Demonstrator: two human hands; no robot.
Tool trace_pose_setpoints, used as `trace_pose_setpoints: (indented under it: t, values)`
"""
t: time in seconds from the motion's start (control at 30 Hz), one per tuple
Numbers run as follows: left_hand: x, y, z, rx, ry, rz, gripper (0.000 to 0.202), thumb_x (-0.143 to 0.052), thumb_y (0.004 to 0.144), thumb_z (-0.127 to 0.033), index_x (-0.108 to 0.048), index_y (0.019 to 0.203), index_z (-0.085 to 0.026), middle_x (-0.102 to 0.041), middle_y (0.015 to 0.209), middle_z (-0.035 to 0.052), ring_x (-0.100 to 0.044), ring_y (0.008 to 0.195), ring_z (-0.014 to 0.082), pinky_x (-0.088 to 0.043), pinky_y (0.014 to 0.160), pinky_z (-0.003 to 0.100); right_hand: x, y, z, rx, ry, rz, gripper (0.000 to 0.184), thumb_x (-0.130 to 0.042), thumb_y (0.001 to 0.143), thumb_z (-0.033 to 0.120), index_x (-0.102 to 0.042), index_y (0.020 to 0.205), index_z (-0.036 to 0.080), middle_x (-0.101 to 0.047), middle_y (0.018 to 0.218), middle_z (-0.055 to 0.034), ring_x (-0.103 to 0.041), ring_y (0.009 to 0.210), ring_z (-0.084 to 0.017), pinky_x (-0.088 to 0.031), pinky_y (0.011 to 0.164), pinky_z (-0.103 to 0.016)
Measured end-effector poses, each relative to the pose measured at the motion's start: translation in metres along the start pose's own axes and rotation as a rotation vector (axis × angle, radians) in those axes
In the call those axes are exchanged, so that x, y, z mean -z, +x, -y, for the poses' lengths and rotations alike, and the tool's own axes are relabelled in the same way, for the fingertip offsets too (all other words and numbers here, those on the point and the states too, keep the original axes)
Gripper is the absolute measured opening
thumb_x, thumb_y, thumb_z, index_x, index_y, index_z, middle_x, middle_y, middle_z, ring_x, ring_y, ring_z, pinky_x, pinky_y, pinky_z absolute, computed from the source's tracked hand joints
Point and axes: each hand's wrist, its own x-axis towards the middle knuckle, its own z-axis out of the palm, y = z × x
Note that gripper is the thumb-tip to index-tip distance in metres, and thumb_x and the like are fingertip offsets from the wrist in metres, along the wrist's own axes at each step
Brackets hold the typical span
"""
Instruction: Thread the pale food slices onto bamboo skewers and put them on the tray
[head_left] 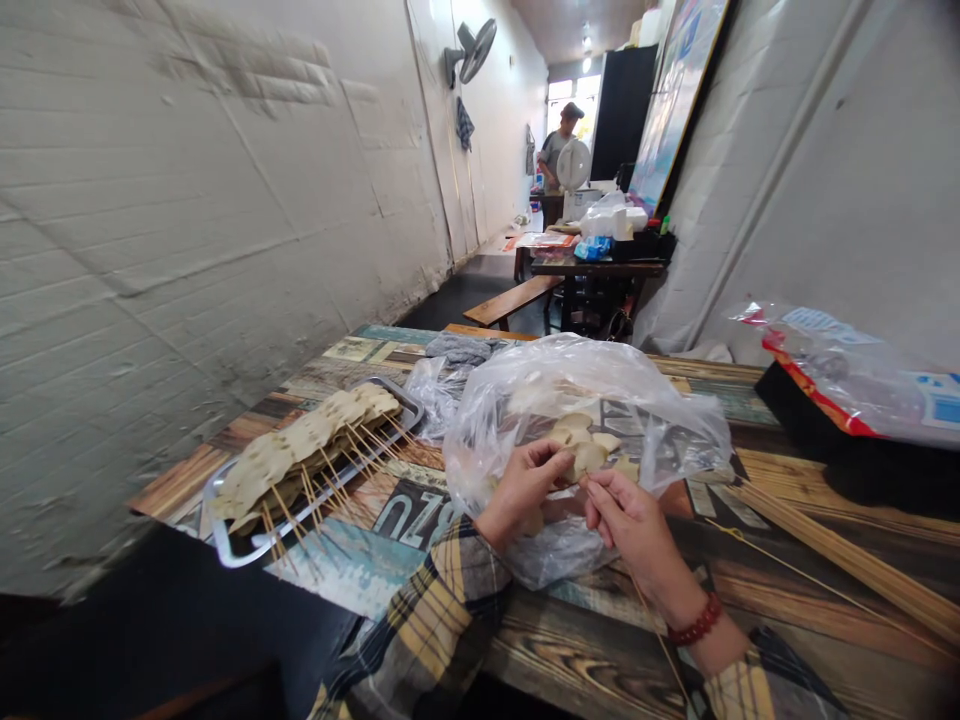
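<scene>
Narrow room, patterned tabletop (600,640): left hand (525,485) pinches a pale slice (589,458) steady against the skewer (660,637) the right hand (630,520) grips, centre frame.

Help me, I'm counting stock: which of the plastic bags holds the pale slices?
The big clear bag in the middle, slices visible inside; the crumpled bag by the tray looks empty, the right-side bag covers printed packets.

The patterned wooden table (585,640) bore a metal tray (225,548) well left of the left hand (521,490), a clear plastic bag (510,400) at both hands, bamboo sticks (847,550) right of the right hand (630,520).
</scene>
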Motion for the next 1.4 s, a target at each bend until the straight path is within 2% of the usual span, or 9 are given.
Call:
trace_pose_setpoints:
  t: [0.1,0.17,0.3,0.43,0.7,1.0,1.23,1.33,1.4]
  values:
    - [0.002,0.000,0.001,0.051,-0.069,0.080,0.039,-0.076,0.069,-0.049,-0.070,0.084,-0.013,-0.061,0.074,0.0030,-0.050,0.062,0.0097,-0.037,0.057,0.022,-0.001,0.000,0.004,-0.004,0.009,0.010,0.039,-0.055,0.085,0.058,-0.057,0.085,0.019,-0.055,0.055,0.0050,-0.042,0.038,-0.008,-0.031,0.040,-0.022]
    - [0.002,0.000,0.002,0.081,-0.107,0.110,0.040,-0.077,0.067,-0.050,-0.069,0.080,-0.013,-0.060,0.072,0.0031,-0.050,0.061,0.0095,-0.037,0.057,0.022,-0.002,-0.001,0.006,-0.008,-0.012,0.021,0.039,-0.055,0.085,0.058,-0.059,0.085,0.019,-0.057,0.056,0.0045,-0.044,0.039,-0.009,-0.032,0.041,-0.022]
    - [0.005,0.001,-0.002,0.078,-0.187,-0.018,0.041,-0.081,0.062,-0.050,-0.065,0.069,-0.013,-0.053,0.060,-0.0015,-0.044,0.053,0.0071,-0.034,0.053,0.021,-0.002,-0.003,0.006,0.028,-0.125,0.042,0.037,-0.053,0.088,0.055,-0.063,0.087,0.019,-0.060,0.060,0.0028,-0.052,0.045,-0.011,-0.038,0.046,-0.023]
    - [0.009,0.004,-0.008,0.022,-0.231,-0.143,0.044,-0.082,0.057,-0.051,-0.063,0.069,-0.014,-0.051,0.060,-0.0032,-0.042,0.053,0.0063,-0.033,0.051,0.020,0.000,-0.004,0.001,0.082,-0.287,0.036,0.036,-0.049,0.091,0.050,-0.066,0.088,0.020,-0.060,0.060,0.0022,-0.054,0.049,-0.013,-0.040,0.049,-0.023]
    - [0.006,0.002,-0.004,-0.028,-0.029,-0.169,0.047,-0.075,0.064,-0.058,-0.057,0.061,-0.014,-0.046,0.055,-0.0038,-0.037,0.051,0.0064,-0.028,0.049,0.020,-0.001,-0.008,-0.001,0.247,-0.503,-0.088,0.036,-0.046,0.092,0.046,-0.070,0.088,0.020,-0.056,0.052,0.0009,-0.054,0.049,-0.016,-0.040,0.051,-0.025]
    - [-0.004,0.002,0.009,-0.025,0.025,-0.073,0.047,-0.071,0.068,-0.057,-0.053,0.058,-0.015,-0.042,0.054,-0.0036,-0.034,0.051,0.0067,-0.023,0.049,0.023,-0.001,-0.008,0.002,0.244,-0.442,-0.120,0.035,-0.047,0.091,0.046,-0.066,0.079,0.020,-0.055,0.050,0.0022,-0.051,0.048,-0.014,-0.039,0.050,-0.024]
    - [-0.008,0.000,0.008,-0.063,0.150,0.016,0.041,-0.066,0.074,-0.053,-0.061,0.066,-0.013,-0.048,0.057,-0.0022,-0.040,0.053,0.0081,-0.029,0.051,0.022,0.005,-0.003,0.003,0.196,-0.349,-0.119,0.033,-0.049,0.091,0.045,-0.065,0.078,0.019,-0.048,0.047,0.0053,-0.046,0.044,-0.012,-0.035,0.047,-0.023]
    - [0.001,0.003,-0.003,-0.113,0.147,-0.065,0.039,-0.063,0.078,-0.050,-0.067,0.091,-0.013,-0.054,0.065,-0.0015,-0.045,0.057,0.0094,-0.034,0.054,0.022,0.014,0.003,0.001,0.171,-0.256,-0.166,0.031,-0.051,0.090,0.045,-0.063,0.080,0.018,-0.046,0.047,0.0065,-0.044,0.044,-0.011,-0.034,0.046,-0.022]
    - [0.010,0.006,-0.009,-0.161,0.179,-0.162,0.035,-0.059,0.082,-0.046,-0.067,0.094,-0.014,-0.056,0.068,-0.0006,-0.048,0.058,0.0101,-0.037,0.056,0.023,0.020,0.006,0.000,0.168,-0.203,-0.205,0.031,-0.053,0.089,0.046,-0.062,0.080,0.018,-0.045,0.048,0.0070,-0.043,0.044,-0.010,-0.033,0.046,-0.022]
